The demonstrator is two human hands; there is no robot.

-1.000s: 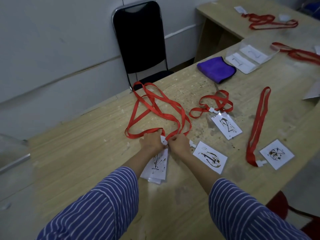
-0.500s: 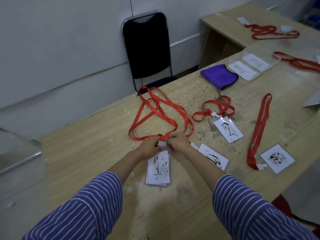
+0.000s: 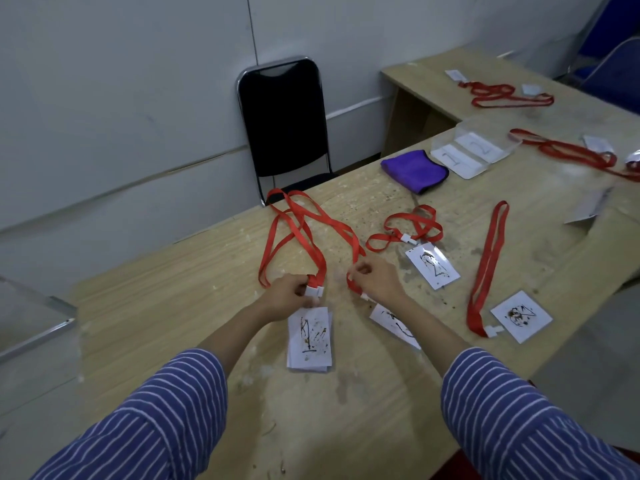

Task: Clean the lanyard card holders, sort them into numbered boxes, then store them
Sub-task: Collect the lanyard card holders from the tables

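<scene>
My left hand (image 3: 287, 296) pinches the white clips of red lanyards (image 3: 298, 233) just above a small stack of stained card holders (image 3: 309, 337). A little to the right, my right hand (image 3: 375, 280) pinches the strap of another red lanyard; its stained card holder (image 3: 393, 325) lies partly under my right wrist. Two more stained card holders (image 3: 432, 266) (image 3: 521, 315) with red lanyards lie farther right. A clear box (image 3: 476, 148) with papers numbered 1 and 2 sits at the back right beside a folded purple cloth (image 3: 414, 169).
A black chair (image 3: 284, 123) stands behind the wooden table (image 3: 173, 306). More red lanyards (image 3: 504, 95) (image 3: 575, 152) lie on the back right tables. A clear bin (image 3: 31, 320) stands at the left edge. A sheet of paper (image 3: 588, 206) lies at the right.
My hands were together at the clips above the card stack. They have now parted: the right hand has drawn one lanyard strap to the right, the left hand stays at the clips.
</scene>
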